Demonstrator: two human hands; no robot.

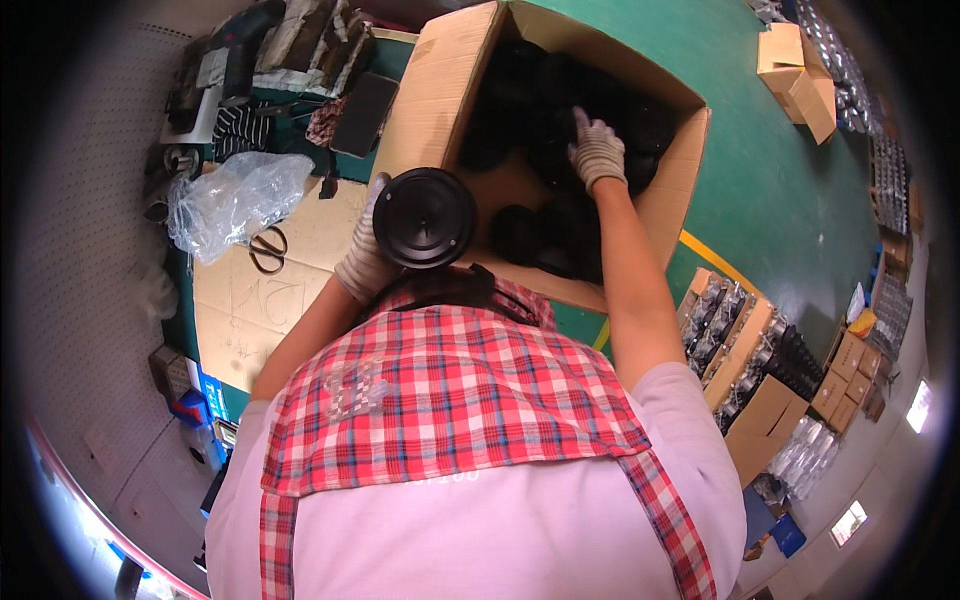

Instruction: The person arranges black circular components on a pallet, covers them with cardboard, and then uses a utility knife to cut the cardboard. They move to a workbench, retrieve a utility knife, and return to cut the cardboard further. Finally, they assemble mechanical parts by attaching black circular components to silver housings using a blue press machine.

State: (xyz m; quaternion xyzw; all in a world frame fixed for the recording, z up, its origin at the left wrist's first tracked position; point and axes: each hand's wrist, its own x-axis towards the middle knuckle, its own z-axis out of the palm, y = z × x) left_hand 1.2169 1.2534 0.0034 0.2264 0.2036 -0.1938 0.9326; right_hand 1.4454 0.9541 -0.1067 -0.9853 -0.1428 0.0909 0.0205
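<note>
My left hand point(362, 256), in a pale knitted glove, grips a round black plastic part point(424, 218) by its left edge. The part's flat face, with raised rings and a small central mark, is turned up. My right hand point(598, 150), gloved the same way, reaches into a large open cardboard box point(432, 100). A finger is stretched out and the thumb stands apart, close above dark round parts point(545, 235) in the box. Whether those fingers touch a part is hard to make out in the dark.
Left of the box, a flat cardboard sheet point(235, 315) bears black-handled scissors point(268, 250) and a crumpled clear plastic bag point(240, 195). A cordless drill point(240, 55) lies beyond. At right are a small open carton point(797, 75) on the green floor and boxes of metallic parts point(710, 315).
</note>
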